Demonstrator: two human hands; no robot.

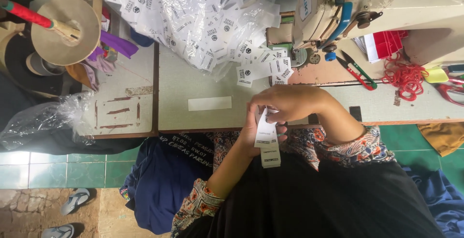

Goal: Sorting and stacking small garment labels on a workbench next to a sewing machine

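Worn pale counter (pixel 203 81) is seen beneath a clear bag of white labels (pixel 193 15). Left-hand fingers (pixel 251 131) and right-hand fingers (pixel 263 103) are closed on a strip of white labels (pixel 267 139). Beyond the fingers, a sewing machine (pixel 386 6) is seen.

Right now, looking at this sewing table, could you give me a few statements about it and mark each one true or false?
1. Both hands, the left hand and the right hand, hold small white labels. True.
2. The pile of labels in clear plastic lies on the floor. False: it lies on the table, left of the sewing machine.
3. Red-handled snips lie by the machine. True.
4. The red cord is wound on the tape roll. False: it lies loose on the table at the right.
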